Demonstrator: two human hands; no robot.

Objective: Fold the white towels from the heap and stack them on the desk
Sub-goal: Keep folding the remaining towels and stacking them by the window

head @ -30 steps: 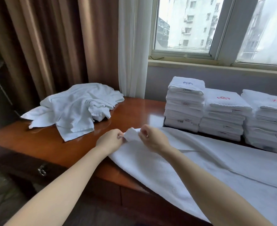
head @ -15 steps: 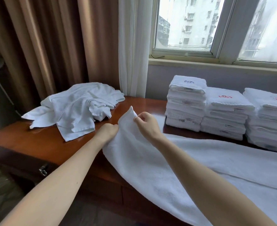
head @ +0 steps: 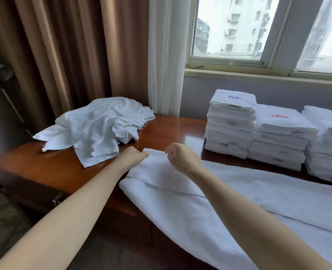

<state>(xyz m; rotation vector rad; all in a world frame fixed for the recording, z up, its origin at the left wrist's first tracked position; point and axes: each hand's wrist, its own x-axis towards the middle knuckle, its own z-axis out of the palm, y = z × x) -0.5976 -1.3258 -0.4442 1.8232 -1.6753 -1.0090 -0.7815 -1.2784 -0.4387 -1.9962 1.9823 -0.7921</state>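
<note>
A large white towel lies spread across the wooden desk and hangs over its near edge. My left hand pinches its far left corner. My right hand pinches the same short edge a little to the right. The edge is stretched flat between both hands, just above the desk. A heap of loose white towels lies at the desk's back left. Three stacks of folded white towels stand side by side at the back right.
Brown curtains and a white sheer curtain hang behind the desk, beside a window with a sill. A drawer with a metal handle sits under the desk's front. Bare wood shows between the heap and the stacks.
The towel's corner, raised half a second ago, now lies lower and stretched out. Both hands have moved apart along the short edge, toward the far side of the desk.
</note>
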